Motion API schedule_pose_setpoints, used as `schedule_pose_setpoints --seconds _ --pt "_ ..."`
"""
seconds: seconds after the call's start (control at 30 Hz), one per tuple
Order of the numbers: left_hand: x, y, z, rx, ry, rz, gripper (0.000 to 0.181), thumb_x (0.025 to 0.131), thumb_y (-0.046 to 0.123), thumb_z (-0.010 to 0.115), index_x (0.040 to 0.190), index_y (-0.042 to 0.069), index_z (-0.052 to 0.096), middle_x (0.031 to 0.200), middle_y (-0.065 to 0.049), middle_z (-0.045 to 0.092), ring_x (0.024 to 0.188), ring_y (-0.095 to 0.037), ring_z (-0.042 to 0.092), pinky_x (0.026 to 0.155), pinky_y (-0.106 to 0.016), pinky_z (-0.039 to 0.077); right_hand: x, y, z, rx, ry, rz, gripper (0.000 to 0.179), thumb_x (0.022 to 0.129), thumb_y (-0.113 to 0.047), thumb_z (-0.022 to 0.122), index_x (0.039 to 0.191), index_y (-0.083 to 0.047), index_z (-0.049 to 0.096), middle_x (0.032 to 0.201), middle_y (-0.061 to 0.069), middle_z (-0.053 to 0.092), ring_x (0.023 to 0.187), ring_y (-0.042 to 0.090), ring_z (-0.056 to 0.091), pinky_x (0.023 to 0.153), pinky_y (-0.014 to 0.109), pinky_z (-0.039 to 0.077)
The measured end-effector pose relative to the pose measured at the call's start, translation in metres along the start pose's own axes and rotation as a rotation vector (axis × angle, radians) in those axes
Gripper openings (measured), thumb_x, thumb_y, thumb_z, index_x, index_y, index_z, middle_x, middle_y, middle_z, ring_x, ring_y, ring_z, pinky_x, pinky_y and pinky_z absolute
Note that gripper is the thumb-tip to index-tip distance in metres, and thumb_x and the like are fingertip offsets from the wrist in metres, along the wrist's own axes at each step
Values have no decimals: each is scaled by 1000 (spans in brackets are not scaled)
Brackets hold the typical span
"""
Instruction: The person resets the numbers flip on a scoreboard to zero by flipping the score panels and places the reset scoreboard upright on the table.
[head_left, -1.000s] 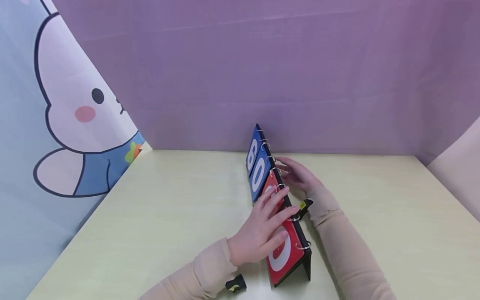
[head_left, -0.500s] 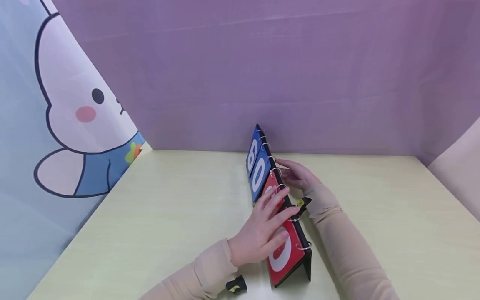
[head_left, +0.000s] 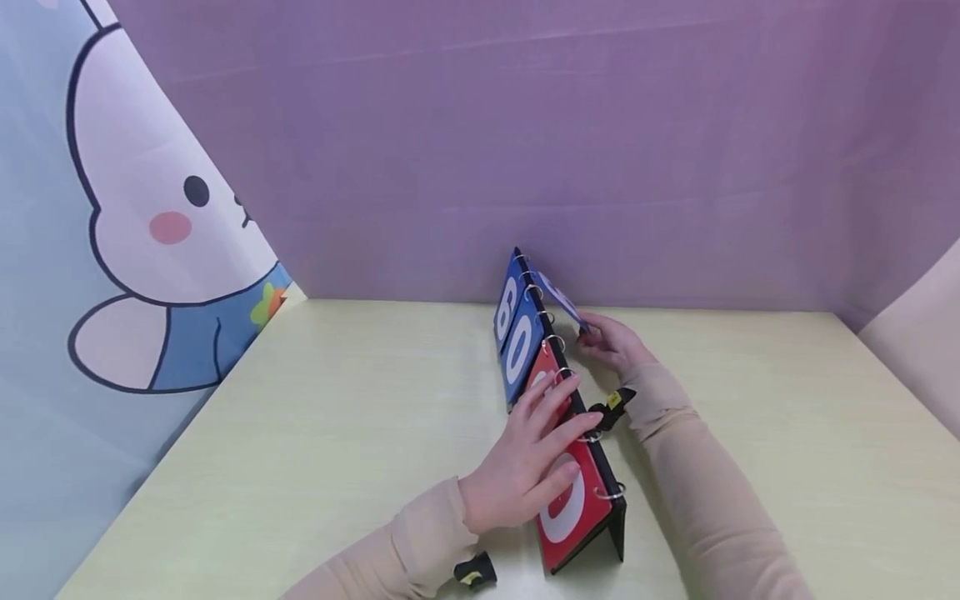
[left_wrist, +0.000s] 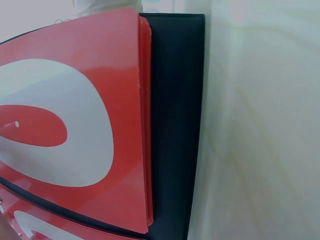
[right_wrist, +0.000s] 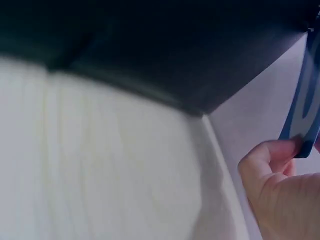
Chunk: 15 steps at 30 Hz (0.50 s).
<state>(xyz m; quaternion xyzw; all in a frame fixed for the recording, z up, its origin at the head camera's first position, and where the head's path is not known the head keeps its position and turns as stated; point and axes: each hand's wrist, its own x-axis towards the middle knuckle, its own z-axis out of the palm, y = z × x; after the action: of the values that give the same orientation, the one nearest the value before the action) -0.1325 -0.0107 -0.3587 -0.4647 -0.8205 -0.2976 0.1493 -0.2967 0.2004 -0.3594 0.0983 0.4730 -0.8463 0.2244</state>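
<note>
A tent-shaped flip scoreboard [head_left: 606, 469] stands on the table, its ringed top edge running away from me. Blue number cards [head_left: 517, 354] hang on its far half and red number cards [head_left: 566, 517] on the near half. With fingers spread, my left hand [head_left: 517, 471] rests on the red cards and reaches the top edge; the left wrist view shows a red zero card [left_wrist: 125, 125] close up. On the scoreboard's right side, my right hand [head_left: 617, 343] pinches the lower edge of a lifted blue card [head_left: 558, 296]. In the right wrist view, thumb and finger [right_wrist: 270, 162] grip that card's corner.
The pale table [head_left: 337, 417] extends on both sides of the scoreboard. A purple cloth [head_left: 480, 150] rises behind it, and a cartoon-printed cloth [head_left: 150, 250] hangs at left. Black straps with yellow marks sit by both wrists.
My right hand has moved a little right, away from the scoreboard's back, and now holds a blue card swung out on that side. The left hand stays nearly still.
</note>
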Motion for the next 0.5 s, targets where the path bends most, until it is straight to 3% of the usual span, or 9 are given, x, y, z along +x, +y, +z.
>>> schedule_pose_setpoints --seconds 0.13,0.23,0.37,0.5 --pt "-1 -1 -1 35 20 36 48 101 40 23 143 19 34 156 -11 13 144 -30 5 116 -50 18 4 0 -2 -254 44 -59 26 97 -13 51 76 -13 64 62 -6 58 55 3 48 56 15 40" --pt "-1 -1 -1 32 19 41 49 101 41 21 143 19 34 156 -11 14 144 -30 6 116 -50 17 10 2 -5 -475 150 -95 13 94 -19 59 95 -9 68 63 -9 60 56 2 52 56 16 44" --pt "-2 0 -2 11 9 25 51 101 44 18 144 21 32 157 -10 13 145 -29 4 116 -51 18 18 1 -7 -528 263 -108 45 84 -26 72 121 -1 62 70 -8 63 59 3 55 60 17 47" --pt "-2 1 -4 10 10 23 51 101 44 19 144 20 34 158 -9 11 145 -29 4 116 -51 18 15 0 -1 -622 322 -152 48 88 -24 68 128 1 57 75 -7 60 59 1 52 59 15 47"
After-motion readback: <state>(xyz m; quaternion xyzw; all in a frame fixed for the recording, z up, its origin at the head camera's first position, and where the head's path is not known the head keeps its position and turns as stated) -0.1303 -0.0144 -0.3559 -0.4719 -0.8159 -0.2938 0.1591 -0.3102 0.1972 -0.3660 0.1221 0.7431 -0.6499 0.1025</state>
